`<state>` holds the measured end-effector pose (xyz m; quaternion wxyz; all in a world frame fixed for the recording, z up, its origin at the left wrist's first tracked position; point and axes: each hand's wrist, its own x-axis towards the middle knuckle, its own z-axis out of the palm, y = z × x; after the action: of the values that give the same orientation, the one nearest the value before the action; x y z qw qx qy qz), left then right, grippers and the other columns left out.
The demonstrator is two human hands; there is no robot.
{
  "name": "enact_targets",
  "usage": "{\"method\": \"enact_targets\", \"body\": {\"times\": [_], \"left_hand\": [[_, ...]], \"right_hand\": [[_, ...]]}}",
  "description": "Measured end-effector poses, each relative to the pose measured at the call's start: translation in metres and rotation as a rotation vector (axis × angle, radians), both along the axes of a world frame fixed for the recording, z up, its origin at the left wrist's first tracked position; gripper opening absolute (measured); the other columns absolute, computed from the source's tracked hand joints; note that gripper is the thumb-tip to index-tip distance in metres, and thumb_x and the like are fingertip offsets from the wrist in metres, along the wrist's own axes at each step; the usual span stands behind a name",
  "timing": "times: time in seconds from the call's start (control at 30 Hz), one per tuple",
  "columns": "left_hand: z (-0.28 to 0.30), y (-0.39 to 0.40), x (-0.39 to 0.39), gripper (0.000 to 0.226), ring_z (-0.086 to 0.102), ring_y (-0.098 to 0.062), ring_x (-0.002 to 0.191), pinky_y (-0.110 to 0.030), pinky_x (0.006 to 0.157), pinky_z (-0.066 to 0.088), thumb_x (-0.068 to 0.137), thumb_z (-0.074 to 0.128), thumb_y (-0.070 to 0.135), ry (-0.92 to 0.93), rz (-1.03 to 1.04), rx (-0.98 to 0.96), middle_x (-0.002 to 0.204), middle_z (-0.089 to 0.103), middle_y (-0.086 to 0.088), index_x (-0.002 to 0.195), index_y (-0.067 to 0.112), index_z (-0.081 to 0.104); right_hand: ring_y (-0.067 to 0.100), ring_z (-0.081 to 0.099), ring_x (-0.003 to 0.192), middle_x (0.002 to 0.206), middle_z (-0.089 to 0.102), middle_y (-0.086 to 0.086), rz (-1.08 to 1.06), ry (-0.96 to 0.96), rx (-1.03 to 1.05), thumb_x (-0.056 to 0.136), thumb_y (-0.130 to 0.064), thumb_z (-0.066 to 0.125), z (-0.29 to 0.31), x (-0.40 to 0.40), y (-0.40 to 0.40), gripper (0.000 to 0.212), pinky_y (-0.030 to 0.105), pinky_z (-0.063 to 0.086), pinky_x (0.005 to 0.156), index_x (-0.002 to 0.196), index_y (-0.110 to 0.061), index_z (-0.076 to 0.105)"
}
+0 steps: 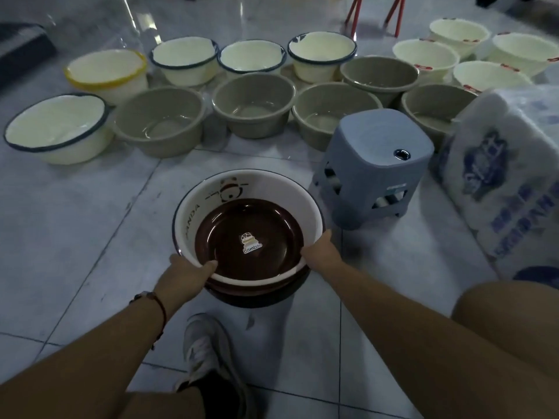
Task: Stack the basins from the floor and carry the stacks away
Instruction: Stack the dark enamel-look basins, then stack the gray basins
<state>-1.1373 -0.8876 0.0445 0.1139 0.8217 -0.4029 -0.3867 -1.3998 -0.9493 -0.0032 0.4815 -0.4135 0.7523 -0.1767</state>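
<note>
At the centre of the grey tiled floor (90, 222), the left hand (189, 269) and the right hand (322, 252) grip, at 8 and 4 o'clock, the rim of a white round panda-printed basin (211, 195); it holds a glossy brown basin (248, 237) and sits in another brown one; a blue-grey plastic stool (375, 164) stands at 2 o'clock.

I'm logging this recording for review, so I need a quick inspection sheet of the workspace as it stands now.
Surface: pale tiled floor, glossy.
Job's things: white panda basin with brown basin nested inside, on another dark basin; rows of cream basins and grey-green basins behind.
Clutter: blue stool; printed plastic bag.
Hands: left hand and right hand grip the white basin's rim.
Cables: nothing seen.
Surroundings: red chair legs; person's shoe.
</note>
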Motion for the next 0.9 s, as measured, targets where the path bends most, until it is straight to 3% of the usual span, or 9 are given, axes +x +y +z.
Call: {"method": "enact_targets", "body": {"times": [0.1, 0.2, 0.27, 0.33, 0.43, 0.53, 0.63, 0.77, 0.9], "left_hand": [[-0.011, -0.01, 0.006, 0.101, 0.059, -0.033, 0.108, -0.035, 0.081, 0.047, 0.086, 0.072, 0.033, -0.109, -0.143, 0.01, 0.124, 0.056, -0.014, 0.154, 0.007, 0.003], [-0.022, -0.018, 0.009, 0.048, 0.061, -0.022, 0.093, -0.03, 0.076, 0.051, 0.087, 0.065, 0.03, -0.199, -0.344, 0.106, 0.107, 0.064, -0.008, 0.128, 0.011, 0.051], [-0.026, -0.021, 0.011, 0.025, 0.062, -0.02, 0.093, -0.03, 0.08, 0.053, 0.087, 0.057, 0.035, -0.264, -0.465, 0.207, 0.103, 0.066, -0.007, 0.102, 0.017, 0.062], [-0.02, -0.025, 0.001, 0.039, 0.058, -0.025, 0.102, -0.038, 0.092, 0.052, 0.076, 0.048, 0.05, -0.359, -0.554, 0.284, 0.118, 0.062, -0.01, 0.102, 0.022, 0.059], [0.005, -0.033, -0.042, 0.066, 0.05, -0.033, 0.121, -0.044, 0.099, 0.047, 0.083, 0.054, 0.056, -0.473, -0.692, 0.173, 0.148, 0.035, -0.015, 0.141, 0.028, 0.037], [0.052, -0.036, -0.111, 0.073, 0.042, -0.034, 0.134, -0.047, 0.107, 0.041, 0.092, 0.056, 0.05, -0.398, -0.843, -0.023, 0.158, 0.019, -0.014, 0.153, 0.025, 0.024], [0.077, -0.053, -0.162, 0.07, 0.045, -0.032, 0.13, -0.048, 0.103, 0.044, 0.088, 0.053, 0.058, -0.362, -0.975, -0.214, 0.152, 0.033, -0.012, 0.147, 0.027, 0.033], [0.093, -0.104, -0.211, 0.078, 0.028, -0.034, 0.144, -0.048, 0.113, 0.033, 0.093, 0.047, 0.06, -0.454, -1.043, -0.315, 0.163, 0.015, -0.013, 0.156, 0.025, 0.018], [0.074, -0.172, -0.245, 0.083, 0.034, -0.034, 0.141, -0.053, 0.11, 0.035, 0.088, 0.042, 0.071, -0.51, -1.073, -0.367, 0.161, 0.022, -0.012, 0.155, 0.029, 0.019]], "right_hand": [[0.036, 0.052, 0.124, 0.14, 0.048, 0.018, 0.012, 0.038, 0.031, 0.088, -0.014, 0.061, -0.01, 0.004, -0.005, 0.092, 0.05, 0.047, 0.103, 0.154, -0.015, -0.002], [0.036, 0.047, 0.13, 0.145, 0.044, 0.017, 0.04, 0.025, 0.115, 0.092, -0.017, 0.062, -0.007, -0.001, -0.008, 0.1, 0.046, 0.043, 0.106, 0.155, -0.016, -0.016], [0.035, 0.05, 0.126, 0.141, 0.046, 0.017, 0.135, 0.018, 0.15, 0.086, -0.022, 0.068, -0.004, -0.004, -0.013, 0.106, 0.044, 0.046, 0.103, 0.156, -0.014, -0.01], [0.032, 0.055, 0.117, 0.132, 0.051, 0.015, 0.288, 0.052, 0.159, 0.072, -0.036, 0.073, -0.006, -0.014, -0.019, 0.099, 0.046, 0.051, 0.098, 0.153, -0.014, 0.02], [0.034, 0.058, 0.111, 0.119, 0.056, 0.011, 0.497, 0.201, 0.053, 0.079, -0.046, 0.056, -0.019, -0.041, -0.027, 0.057, 0.048, 0.053, 0.092, 0.127, -0.016, 0.056], [0.038, 0.045, 0.127, 0.134, 0.048, 0.013, 0.619, 0.403, -0.06, 0.088, -0.044, 0.054, 0.085, -0.069, 0.01, 0.058, 0.053, 0.043, 0.103, 0.139, -0.017, 0.045], [0.038, 0.034, 0.137, 0.148, 0.038, 0.013, 0.578, 0.58, -0.153, 0.091, -0.044, 0.058, 0.136, -0.118, 0.013, 0.069, 0.05, 0.036, 0.11, 0.148, -0.015, 0.033], [0.035, 0.033, 0.137, 0.148, 0.039, 0.009, 0.503, 0.713, -0.214, 0.087, -0.05, 0.057, 0.155, -0.181, -0.011, 0.072, 0.046, 0.035, 0.109, 0.148, -0.021, 0.032], [0.035, 0.021, 0.146, 0.16, 0.025, 0.008, 0.467, 0.797, -0.217, 0.091, -0.055, 0.052, 0.138, -0.227, -0.041, 0.079, 0.05, 0.025, 0.117, 0.156, -0.022, 0.02]]}}
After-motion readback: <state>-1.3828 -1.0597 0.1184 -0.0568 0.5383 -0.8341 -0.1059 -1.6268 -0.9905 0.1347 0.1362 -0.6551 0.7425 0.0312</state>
